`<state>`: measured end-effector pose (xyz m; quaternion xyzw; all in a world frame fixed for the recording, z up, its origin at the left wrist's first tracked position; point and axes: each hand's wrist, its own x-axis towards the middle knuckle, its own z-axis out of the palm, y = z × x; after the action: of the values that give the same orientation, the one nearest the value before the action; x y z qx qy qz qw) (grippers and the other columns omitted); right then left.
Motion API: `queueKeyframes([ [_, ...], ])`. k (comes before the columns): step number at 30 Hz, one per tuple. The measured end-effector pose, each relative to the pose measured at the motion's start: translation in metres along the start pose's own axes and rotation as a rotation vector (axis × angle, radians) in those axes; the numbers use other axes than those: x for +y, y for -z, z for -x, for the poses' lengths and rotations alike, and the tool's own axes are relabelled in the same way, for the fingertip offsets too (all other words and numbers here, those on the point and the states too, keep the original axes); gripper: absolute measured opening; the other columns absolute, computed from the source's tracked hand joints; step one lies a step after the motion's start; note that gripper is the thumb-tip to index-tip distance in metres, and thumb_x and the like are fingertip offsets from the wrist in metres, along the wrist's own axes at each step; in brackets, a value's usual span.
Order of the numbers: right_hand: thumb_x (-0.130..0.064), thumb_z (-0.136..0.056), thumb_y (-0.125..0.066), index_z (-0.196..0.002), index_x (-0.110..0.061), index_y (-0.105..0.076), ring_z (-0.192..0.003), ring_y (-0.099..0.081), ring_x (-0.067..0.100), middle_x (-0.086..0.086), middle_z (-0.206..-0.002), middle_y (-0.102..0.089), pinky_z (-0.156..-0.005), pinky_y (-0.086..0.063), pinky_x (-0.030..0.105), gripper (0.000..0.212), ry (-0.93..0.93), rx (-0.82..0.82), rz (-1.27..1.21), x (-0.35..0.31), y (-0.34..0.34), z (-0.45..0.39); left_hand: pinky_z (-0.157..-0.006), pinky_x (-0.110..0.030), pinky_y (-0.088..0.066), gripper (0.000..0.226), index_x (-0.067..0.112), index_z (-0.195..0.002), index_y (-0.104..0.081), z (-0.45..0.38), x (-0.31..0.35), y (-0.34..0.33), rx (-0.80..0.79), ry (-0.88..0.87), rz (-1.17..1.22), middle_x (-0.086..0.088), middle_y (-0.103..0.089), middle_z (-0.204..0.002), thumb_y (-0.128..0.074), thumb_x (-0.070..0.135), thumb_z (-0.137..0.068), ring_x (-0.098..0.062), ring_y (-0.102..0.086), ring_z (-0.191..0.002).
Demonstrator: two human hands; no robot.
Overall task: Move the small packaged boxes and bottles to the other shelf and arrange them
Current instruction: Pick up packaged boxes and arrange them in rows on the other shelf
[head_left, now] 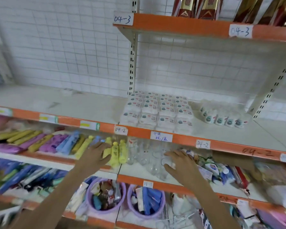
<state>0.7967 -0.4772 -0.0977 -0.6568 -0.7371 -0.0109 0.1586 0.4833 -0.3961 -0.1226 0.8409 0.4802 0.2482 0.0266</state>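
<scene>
Small white packaged boxes [157, 111] stand stacked in rows on the shelf marked 04-2 [186, 139], with a row of small white bottles [221, 119] to their right. One shelf lower, my left hand [96, 154] reaches with straight fingers to the yellow bottles [118, 153] and touches the leftmost one. My right hand [180, 164] hovers with spread fingers over the clear glasses [153, 161]. Neither hand holds anything. The frame is blurred.
The left half of the 04-2 shelf [56, 100] is bare. Coloured folded umbrellas [45, 142] lie left of the yellow bottles. Mixed packets [221, 169] sit right of the glasses. Two purple tubs [106, 195] stand on the shelf below. Red and gold packs [200, 9] top shelf 04-3.
</scene>
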Motion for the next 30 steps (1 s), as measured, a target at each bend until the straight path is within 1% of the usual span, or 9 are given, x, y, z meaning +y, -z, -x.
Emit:
queueKeyframes([
  [3, -0.044, -0.082, -0.042, -0.125, -0.026, -0.054, -0.12, -0.048, 0.018, -0.006, -0.127, -0.054, -0.098, -0.041, 0.035, 0.048, 0.037, -0.115, -0.066, -0.021, -0.015, 0.018, -0.054, -0.03, -0.053, 0.027, 0.012, -0.096, -0.066, 0.052, -0.009, 0.011, -0.046, 0.079, -0.074, -0.005, -0.066, -0.092, -0.069, 0.025, -0.072, -0.026, -0.067, -0.075],
  [8, -0.038, -0.092, -0.049, -0.131, -0.029, -0.046, -0.125, -0.042, 0.014, -0.011, -0.135, -0.049, -0.102, -0.033, 0.03, 0.04, 0.18, -0.197, -0.102, -0.07, -0.036, 0.022, -0.055, -0.029, -0.053, 0.038, 0.014, -0.097, -0.066, 0.12, -0.029, 0.052, -0.065, 0.176, -0.206, -0.002, -0.067, -0.091, -0.081, 0.018, -0.063, -0.021, -0.067, -0.076],
  [9, -0.038, -0.093, -0.049, -0.131, -0.029, -0.046, -0.126, -0.041, 0.013, -0.011, -0.135, -0.048, -0.103, -0.033, 0.03, 0.04, 0.202, -0.199, -0.106, -0.081, -0.041, 0.02, -0.058, -0.03, -0.053, 0.037, 0.014, -0.098, -0.066, 0.13, -0.034, 0.059, -0.064, 0.208, -0.216, -0.002, -0.067, -0.092, -0.08, 0.018, -0.064, -0.023, -0.067, -0.078],
  [11, -0.039, -0.094, -0.047, -0.133, -0.029, -0.043, -0.127, -0.039, 0.011, -0.013, -0.137, -0.045, -0.104, -0.03, 0.029, 0.041, 0.238, -0.215, -0.125, -0.104, -0.047, 0.014, -0.071, -0.032, -0.052, 0.036, 0.014, -0.107, -0.065, 0.145, -0.05, 0.073, -0.05, 0.291, -0.21, -0.004, -0.065, -0.103, -0.073, 0.023, -0.074, -0.025, -0.065, -0.091],
  [13, -0.041, -0.094, -0.045, -0.134, -0.032, -0.041, -0.128, -0.036, 0.01, -0.015, -0.138, -0.043, -0.104, -0.029, 0.027, 0.041, 0.281, -0.23, -0.136, -0.129, -0.053, 0.004, -0.082, -0.03, -0.048, 0.039, 0.016, -0.117, -0.06, 0.156, -0.069, 0.082, -0.044, 0.341, -0.2, -0.003, -0.061, -0.113, -0.063, 0.032, -0.081, -0.023, -0.06, -0.103],
  [16, -0.044, -0.093, -0.044, -0.134, -0.034, -0.038, -0.127, -0.036, 0.009, -0.016, -0.136, -0.043, -0.102, -0.029, 0.026, 0.043, 0.33, -0.255, -0.129, -0.166, -0.064, -0.019, -0.086, -0.022, -0.04, 0.043, 0.022, -0.128, -0.05, 0.163, -0.102, 0.092, -0.041, 0.403, -0.168, 0.003, -0.053, -0.122, -0.054, 0.037, -0.088, -0.015, -0.052, -0.111],
  [19, -0.043, -0.093, -0.044, -0.135, -0.035, -0.038, -0.127, -0.036, 0.009, -0.017, -0.136, -0.042, -0.101, -0.029, 0.025, 0.043, 0.344, -0.257, -0.123, -0.203, -0.076, -0.047, -0.087, -0.018, -0.038, 0.041, 0.023, -0.128, -0.049, 0.163, -0.139, 0.104, -0.031, 0.406, -0.138, 0.006, -0.05, -0.126, -0.054, 0.035, -0.089, -0.012, -0.049, -0.115],
  [25, -0.042, -0.093, -0.044, -0.133, -0.034, -0.041, -0.125, -0.039, 0.006, -0.018, -0.132, -0.045, -0.099, -0.031, 0.023, 0.041, 0.308, -0.184, -0.13, -0.274, -0.096, -0.104, -0.081, -0.018, -0.038, 0.038, 0.022, -0.127, -0.05, 0.143, -0.23, 0.139, -0.029, 0.379, -0.107, 0.005, -0.049, -0.126, -0.053, 0.032, -0.091, -0.013, -0.052, -0.111],
  [30, -0.045, -0.09, -0.045, -0.13, -0.03, -0.047, -0.125, -0.043, 0.009, -0.014, -0.132, -0.049, -0.099, -0.034, 0.025, 0.042, 0.272, -0.12, -0.15, -0.312, -0.11, -0.15, -0.078, -0.025, -0.046, 0.036, 0.02, -0.121, -0.057, 0.115, -0.297, 0.163, -0.002, 0.355, -0.095, 0.002, -0.056, -0.12, -0.061, 0.029, -0.086, -0.016, -0.057, -0.104],
])
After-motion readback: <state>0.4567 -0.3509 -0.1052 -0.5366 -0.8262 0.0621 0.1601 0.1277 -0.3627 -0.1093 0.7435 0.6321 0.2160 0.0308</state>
